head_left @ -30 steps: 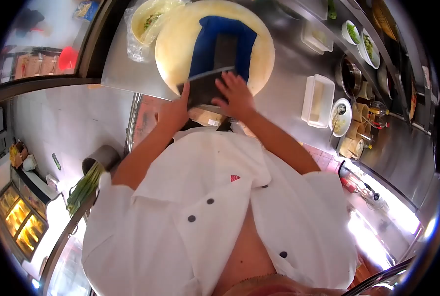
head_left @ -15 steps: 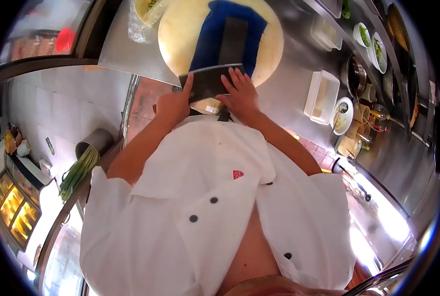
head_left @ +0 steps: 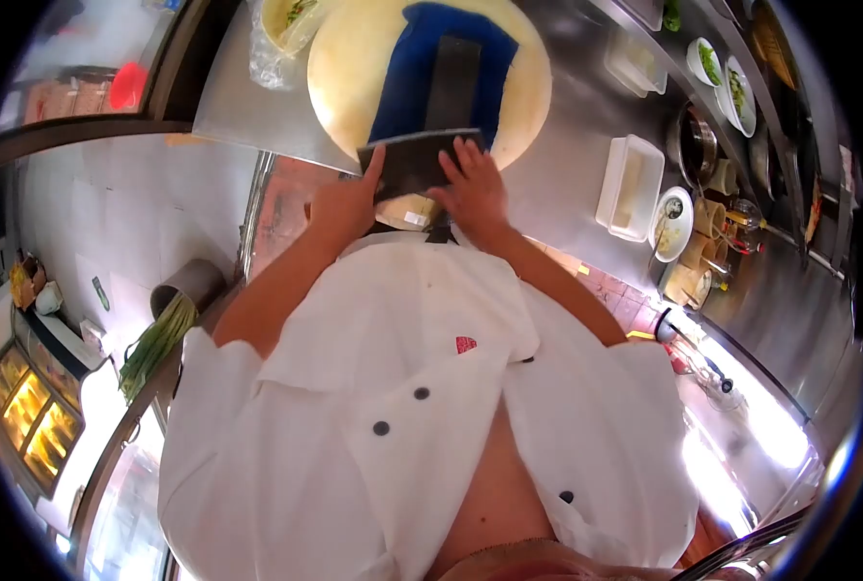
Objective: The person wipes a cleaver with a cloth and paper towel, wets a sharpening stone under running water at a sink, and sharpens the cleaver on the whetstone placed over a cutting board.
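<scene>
A dark cleaver blade (head_left: pixel 414 167) lies tilted over the near end of a dark rectangular block (head_left: pixel 453 82). The block rests on a blue cloth (head_left: pixel 402 82), spread on a round pale board (head_left: pixel 349 73). My left hand (head_left: pixel 344 205) is closed around the blade's left end, index finger stretched along it; the handle is mostly hidden. On the right part of the blade, my right hand (head_left: pixel 477 194) lies with its fingers spread.
Right of the board, a white plastic tub (head_left: pixel 631 189) and a white bowl (head_left: pixel 670 228) stand on the metal counter (head_left: pixel 572 116). Bowls of greens (head_left: pixel 704 63) sit on a shelf. Long green stalks (head_left: pixel 158 349) lie at left. A plastic-wrapped bowl (head_left: pixel 284 29) is upper left.
Both hands and the cleaver have shifted slightly right relative to the board. The view itself has moved a little. Both hands keep about the same pose.
</scene>
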Demonstrator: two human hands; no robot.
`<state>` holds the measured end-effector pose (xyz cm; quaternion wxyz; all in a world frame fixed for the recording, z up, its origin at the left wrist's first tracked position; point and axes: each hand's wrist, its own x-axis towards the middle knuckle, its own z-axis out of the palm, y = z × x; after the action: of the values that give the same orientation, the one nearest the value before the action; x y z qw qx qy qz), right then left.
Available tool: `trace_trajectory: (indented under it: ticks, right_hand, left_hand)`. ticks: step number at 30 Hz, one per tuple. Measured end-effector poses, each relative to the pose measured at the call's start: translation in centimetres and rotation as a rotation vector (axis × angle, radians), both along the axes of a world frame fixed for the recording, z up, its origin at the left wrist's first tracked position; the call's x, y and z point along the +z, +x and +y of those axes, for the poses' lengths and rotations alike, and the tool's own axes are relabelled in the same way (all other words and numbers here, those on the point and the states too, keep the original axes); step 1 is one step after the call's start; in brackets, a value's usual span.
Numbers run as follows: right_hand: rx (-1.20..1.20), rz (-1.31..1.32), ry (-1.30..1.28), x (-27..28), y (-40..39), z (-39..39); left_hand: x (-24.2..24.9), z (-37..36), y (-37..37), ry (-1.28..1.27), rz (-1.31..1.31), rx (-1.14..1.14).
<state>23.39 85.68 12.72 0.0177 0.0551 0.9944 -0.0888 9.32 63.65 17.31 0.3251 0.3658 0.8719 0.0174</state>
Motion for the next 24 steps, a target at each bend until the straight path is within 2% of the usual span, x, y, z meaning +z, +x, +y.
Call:
trace_trajectory:
  ticks: [3, 5, 8, 11, 14, 16, 19, 20, 24]
  right_hand:
    - [-0.005, 0.026, -0.017, 1.1, 0.0, 0.0]
    - [-0.017, 0.072, 0.073, 0.1, -3.9, 3.1]
    - [-0.032, 0.180, 0.045, -1.3, -7.9, 8.1]
    - [-0.046, 0.222, 0.015, -1.1, -7.8, 8.6]
    - [-0.056, 0.163, -0.004, -0.7, -3.3, 4.1]
    - [-0.065, 0.013, -0.019, -0.9, -0.2, 0.9]
    - [-0.058, 0.116, -0.084, 1.4, 0.7, -0.7]
    - [-0.065, 0.128, -0.041, 1.3, 0.0, -0.1]
    - [-0.074, 0.228, 0.084, -1.1, -6.7, 7.6]
  left_hand:
    - [-1.2, 0.4, -0.8, 0.065, 0.115, 0.002]
    - [-1.8, 3.7, -4.3, 0.086, 0.150, -0.033]
    - [-2.6, 8.3, -8.5, 0.201, 0.273, -0.081]
    - [-1.3, 9.1, -8.6, 0.162, 0.235, -0.080]
    - [-1.5, 4.7, -4.2, 0.128, 0.128, -0.048]
    - [0.8, 2.3, -1.2, -0.023, 0.001, 0.001]
    - [-2.8, -0.4, 0.1, 0.184, 0.173, -0.030]
    - [-0.6, 1.5, -1.1, 0.050, 0.040, 0.022]
    - [-2.0, 8.6, -7.5, 0.173, 0.268, -0.076]
